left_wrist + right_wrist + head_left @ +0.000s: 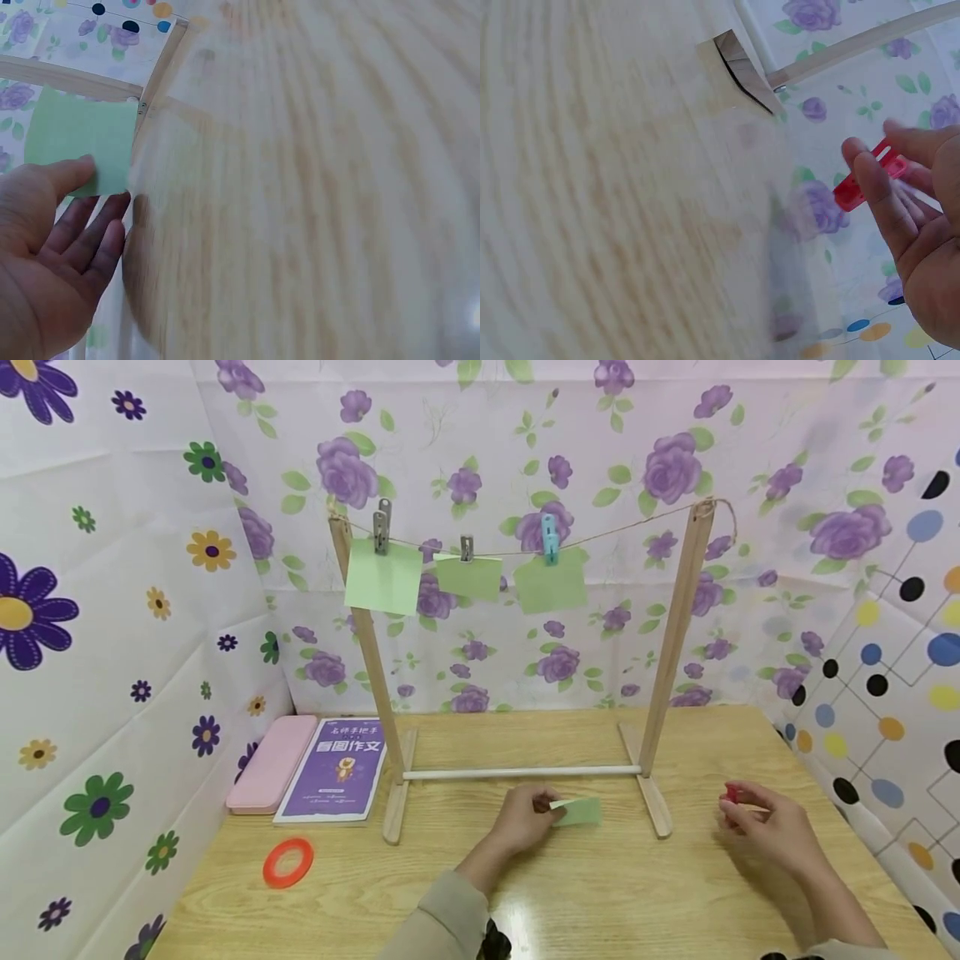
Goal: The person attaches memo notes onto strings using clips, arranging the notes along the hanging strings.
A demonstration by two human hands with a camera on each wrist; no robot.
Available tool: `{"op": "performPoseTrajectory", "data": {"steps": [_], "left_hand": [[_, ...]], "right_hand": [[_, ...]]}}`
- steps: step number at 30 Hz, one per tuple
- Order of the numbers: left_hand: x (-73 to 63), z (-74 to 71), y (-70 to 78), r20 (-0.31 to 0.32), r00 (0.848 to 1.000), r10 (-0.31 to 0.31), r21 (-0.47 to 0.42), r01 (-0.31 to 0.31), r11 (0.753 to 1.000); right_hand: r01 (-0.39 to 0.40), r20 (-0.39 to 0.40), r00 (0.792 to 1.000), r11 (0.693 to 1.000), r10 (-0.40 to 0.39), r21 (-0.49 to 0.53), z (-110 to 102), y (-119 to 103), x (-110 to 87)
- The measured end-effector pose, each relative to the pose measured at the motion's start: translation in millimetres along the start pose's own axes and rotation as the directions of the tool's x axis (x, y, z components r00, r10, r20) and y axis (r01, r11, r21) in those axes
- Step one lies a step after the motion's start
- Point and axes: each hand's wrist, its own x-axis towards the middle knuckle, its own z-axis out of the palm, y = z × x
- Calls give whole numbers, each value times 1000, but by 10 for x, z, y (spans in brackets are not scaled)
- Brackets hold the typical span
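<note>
A green paper note (579,812) is pinched at its left edge by my left hand (525,818), low over the table in front of the rack. In the left wrist view the thumb lies across the face of the note (82,139). At the right, my right hand (776,827) pinches a red clothespin (870,176) between thumb and fingertips. Behind both hands stands a wooden rack (678,635) with a string across its top. Two grey clips (382,531) and a blue clothespin (551,539) hold green notes (384,577) on the string.
On the left side of the table (600,902) lie a pink case (272,766), a purple booklet (341,777) and a red ring (288,862). A white bar (517,772) joins the rack's feet. Flowered cloth (480,635) hangs behind, with patterned cloth at both sides.
</note>
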Motion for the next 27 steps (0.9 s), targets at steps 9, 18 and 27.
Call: {"op": "performPoseTrajectory", "data": {"steps": [9, 18, 27], "left_hand": [[32, -95, 172, -68, 998, -11, -202, -3, 979], [110, -201, 463, -99, 993, -64, -333, 27, 942], [175, -306, 769, -113, 991, -66, -399, 16, 917]], "right_hand": [[113, -72, 991, 994, -113, 3, -46, -196, 88], [181, -76, 980, 983, -183, -29, -163, -588, 217], [321, -105, 942, 947, -319, 10, -324, -1108, 384]]}}
